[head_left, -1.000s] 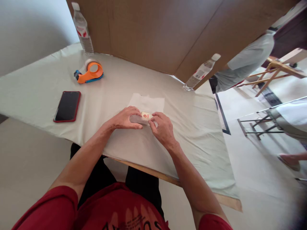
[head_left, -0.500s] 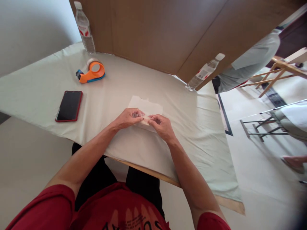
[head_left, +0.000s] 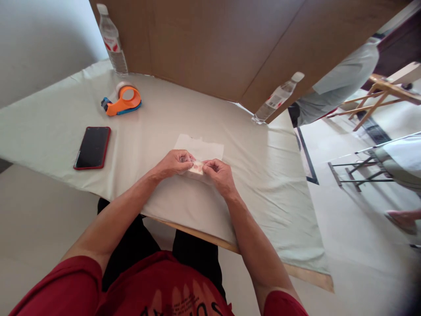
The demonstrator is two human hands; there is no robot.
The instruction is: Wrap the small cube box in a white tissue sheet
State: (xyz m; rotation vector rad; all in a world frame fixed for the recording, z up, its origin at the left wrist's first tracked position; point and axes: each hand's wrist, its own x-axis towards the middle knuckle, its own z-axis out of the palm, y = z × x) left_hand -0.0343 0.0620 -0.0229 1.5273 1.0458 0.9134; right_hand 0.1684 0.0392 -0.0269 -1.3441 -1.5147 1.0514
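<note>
My left hand (head_left: 173,162) and my right hand (head_left: 219,174) meet at the middle of the table, fingers curled. Between their fingertips they pinch a small pale packet with a red mark (head_left: 198,166), seen through a thin clear wrap. Just behind the hands a white sheet of paper (head_left: 201,148) lies flat on the pale cloth covering the table (head_left: 158,127); its near edge is hidden by my fingers.
A red-cased phone (head_left: 92,147) lies face up at the left. An orange tape dispenser (head_left: 122,101) sits further back. Two water bottles (head_left: 112,40) (head_left: 276,98) stand by a brown cardboard screen (head_left: 213,44). Another person's leg and foot (head_left: 399,218) show at the right, near wooden frames.
The small packet lay bare between my hands; both hands have since closed in on it and pinch it with a clear wrap over it.
</note>
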